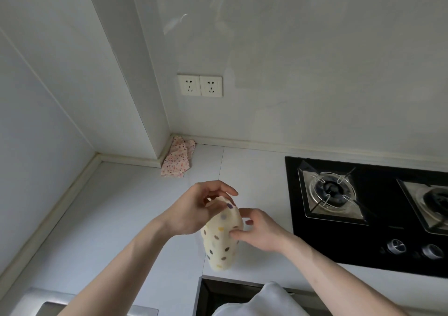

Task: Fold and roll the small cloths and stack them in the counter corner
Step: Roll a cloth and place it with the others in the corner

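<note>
The dotted cloth (221, 238) hung rolled above the desk (121, 218) at lower centre: soft, light, apt to unroll. Left hand (194, 209) pinched its top; right hand (259, 233) fingers curled on its side. Floral cloth (177, 159) lay in the corner, upper left.

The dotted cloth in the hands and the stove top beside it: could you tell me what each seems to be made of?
The dotted cloth looks like soft, matte cream fabric, perhaps terry or microfibre: it bends into a roll and shows no shine. The stove top looks like glossy black glass, since it reflects light; its burner tray looks like polished metal.
</note>
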